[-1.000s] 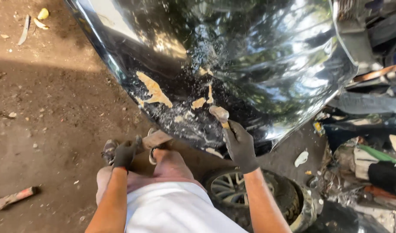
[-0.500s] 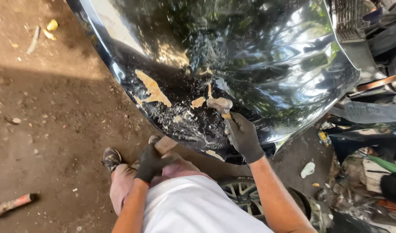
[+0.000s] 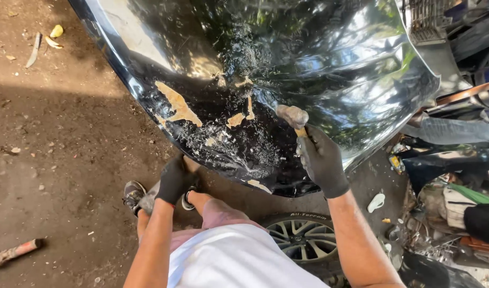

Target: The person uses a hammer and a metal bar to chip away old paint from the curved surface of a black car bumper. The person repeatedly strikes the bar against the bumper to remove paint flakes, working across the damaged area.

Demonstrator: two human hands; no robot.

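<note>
Right hand (image 3: 322,160) fisted round hammer (image 3: 292,116), handle mostly hidden; left hand (image 3: 173,180) grips panel (image 3: 330,69) edge, fingers hidden.

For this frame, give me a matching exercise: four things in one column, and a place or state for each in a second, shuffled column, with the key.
Things
1. hammer
2. left hand
3. wheel
4. red-handled tool

Places or states
A. lying on the dirt at the lower left edge
B. held in the gloved right hand, head against the black car panel
C. at the panel's lower edge, gloved
D. lying flat on the ground under the panel, by the person's legs

Pairs: 1-B, 2-C, 3-D, 4-A
</note>
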